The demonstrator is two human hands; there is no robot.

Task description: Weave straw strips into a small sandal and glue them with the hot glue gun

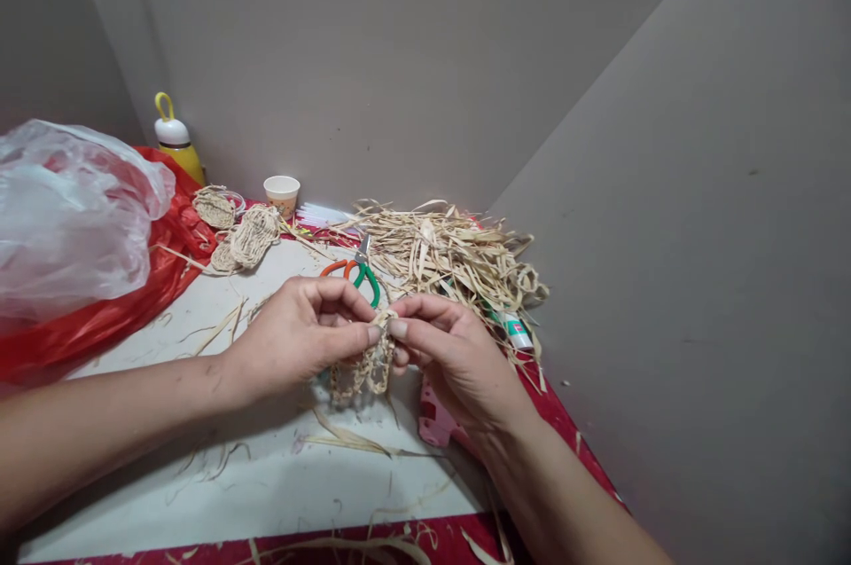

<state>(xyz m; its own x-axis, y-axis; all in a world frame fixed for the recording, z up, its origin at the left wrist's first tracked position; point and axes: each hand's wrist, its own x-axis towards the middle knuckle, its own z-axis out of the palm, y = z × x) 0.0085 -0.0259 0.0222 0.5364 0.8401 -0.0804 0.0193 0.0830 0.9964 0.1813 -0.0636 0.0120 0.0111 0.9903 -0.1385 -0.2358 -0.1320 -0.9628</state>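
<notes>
Between my two hands hangs a thin braided straw cord [378, 368], pale tan and looped down below the fingers. My left hand [309, 330] pinches its upper end between thumb and forefinger. Close against it, my right hand [442, 339] also grips the cord with thumb and fingers, so the fingertips nearly meet. Just behind the hands lie scissors with orange and green handles [373, 286], their blades pointing away. Under my right hand is a pink tool [433, 414], partly covered by the wrist; its kind is hard to make out.
A heap of dry straw strips [458, 255] lies at the back right, over a white-and-green tube [517, 330]. Coiled straw pieces [249, 237], a paper cup [282, 192] and a yellow bottle [181, 148] stand back left. Plastic bags [73, 219] fill the left side. Loose strips litter the white board [266, 494].
</notes>
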